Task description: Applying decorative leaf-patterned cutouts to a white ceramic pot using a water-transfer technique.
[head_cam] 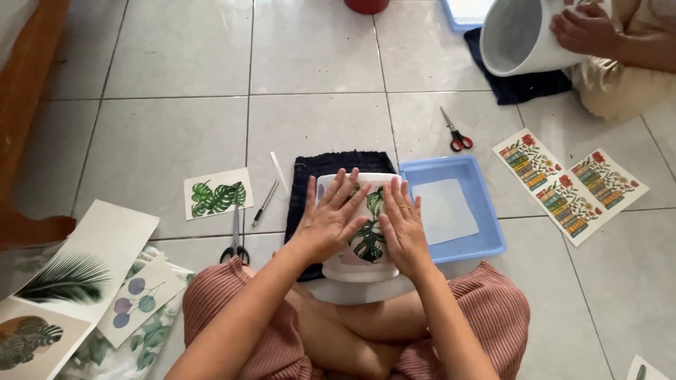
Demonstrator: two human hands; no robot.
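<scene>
A white pot (pixel 355 264) lies on its side between my knees, on a dark cloth (pixel 320 165). A green leaf picture (pixel 371 239) sits on the pot's side. My left hand (pixel 329 218) lies flat on the pot with fingers spread, to the left of the leaf. My right hand (pixel 403 229) presses flat on the pot's right side, fingers apart, touching the leaf's edge. Neither hand grips anything.
A blue tray (pixel 486 222) with a white sheet stands right of the pot. Black scissors (pixel 236 246), a pen (pixel 265 203) and a leaf print (pixel 217 193) lie left. Red scissors (pixel 456 134) and printed sheets (pixel 569 184) lie right. Another person's hand (pixel 584 29) holds a white pot (pixel 517 39).
</scene>
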